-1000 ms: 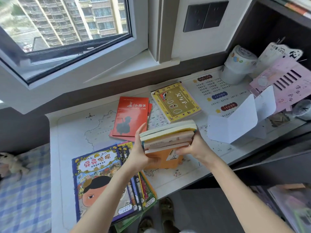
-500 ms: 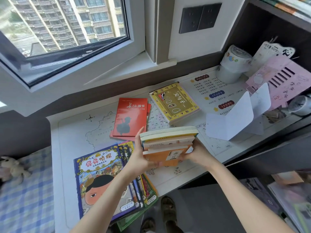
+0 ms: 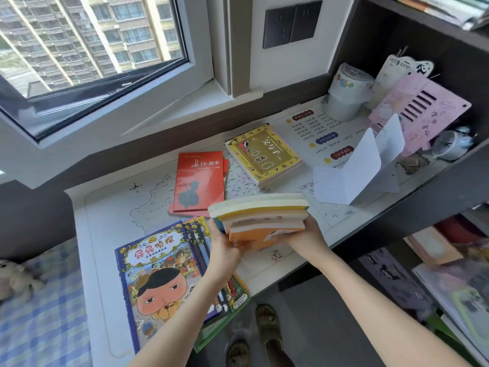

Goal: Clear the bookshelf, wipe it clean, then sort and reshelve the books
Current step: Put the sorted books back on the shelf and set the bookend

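Orange-bottomed stack (image 3: 260, 215) hangs just above the desk (image 3: 111, 207): sorting in hand.
I hold it with left hand (image 3: 227, 245) and right hand (image 3: 304, 238) curled round its ends; next, I judge, choosing its spot and lowering it flat.

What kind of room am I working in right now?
Most likely a child's bedroom in a flat: a desk under the window with picture books on it, and beside it a bed with a soft toy. Tower blocks show outside.
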Demonstrator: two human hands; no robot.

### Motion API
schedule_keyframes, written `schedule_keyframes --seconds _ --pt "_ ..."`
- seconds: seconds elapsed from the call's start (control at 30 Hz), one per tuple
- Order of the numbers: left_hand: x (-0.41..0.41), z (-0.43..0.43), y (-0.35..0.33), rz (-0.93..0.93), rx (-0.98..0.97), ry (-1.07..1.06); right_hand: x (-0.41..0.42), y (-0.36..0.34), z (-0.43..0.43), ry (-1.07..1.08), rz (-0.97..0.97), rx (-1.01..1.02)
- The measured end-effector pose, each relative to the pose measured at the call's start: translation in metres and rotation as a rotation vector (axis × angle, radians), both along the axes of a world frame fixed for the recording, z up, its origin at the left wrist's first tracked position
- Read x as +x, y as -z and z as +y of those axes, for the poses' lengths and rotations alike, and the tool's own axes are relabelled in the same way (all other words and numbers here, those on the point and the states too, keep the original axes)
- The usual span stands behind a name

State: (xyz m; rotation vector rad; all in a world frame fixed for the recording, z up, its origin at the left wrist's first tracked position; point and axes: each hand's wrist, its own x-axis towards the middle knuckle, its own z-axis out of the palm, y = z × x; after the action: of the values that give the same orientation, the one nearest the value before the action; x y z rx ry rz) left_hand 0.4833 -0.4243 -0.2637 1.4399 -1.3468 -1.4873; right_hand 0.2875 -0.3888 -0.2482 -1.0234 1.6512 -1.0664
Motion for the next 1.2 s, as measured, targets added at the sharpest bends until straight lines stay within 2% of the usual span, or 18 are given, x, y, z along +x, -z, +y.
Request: schedule_keyframes --seconds 0.2,0.3,0.4,0.53,0.6,0.77,0.97,1.2 --pt "-0.003 0.0 -0.023 0.111 0.04 0.09 -0.008 0.01 0.011 -0.179 0.126 0.19" --pt "0.0 0.006 -0.022 0.119 0.025 0.094 -0.008 0.013 0.01 -0.207 0.108 0.215" --pt "0.0 0.005 -0.018 -0.002 -0.024 0.137 -0.006 0.018 0.007 -0.211 0.103 0.228" --pt "0.004 -0.004 -0.008 -0.248 -0.131 0.099 -0.003 0.024 0.003 -0.106 0.166 0.21" --pt "0.01 -0.005 -0.008 -0.266 -0.156 0.089 0.0 0.018 0.006 -0.079 0.183 0.183" --pt "0.025 -0.01 -0.047 -0.206 -0.265 0.123 0.007 -0.031 0.014 -0.032 0.202 0.017" --pt "0.042 -0.013 -0.155 0.019 -0.42 0.159 0.032 -0.144 0.042 0.046 0.243 -0.284" --pt "0.031 0.029 -0.279 0.242 -0.682 0.252 0.033 -0.267 0.096 0.051 0.061 -0.621"
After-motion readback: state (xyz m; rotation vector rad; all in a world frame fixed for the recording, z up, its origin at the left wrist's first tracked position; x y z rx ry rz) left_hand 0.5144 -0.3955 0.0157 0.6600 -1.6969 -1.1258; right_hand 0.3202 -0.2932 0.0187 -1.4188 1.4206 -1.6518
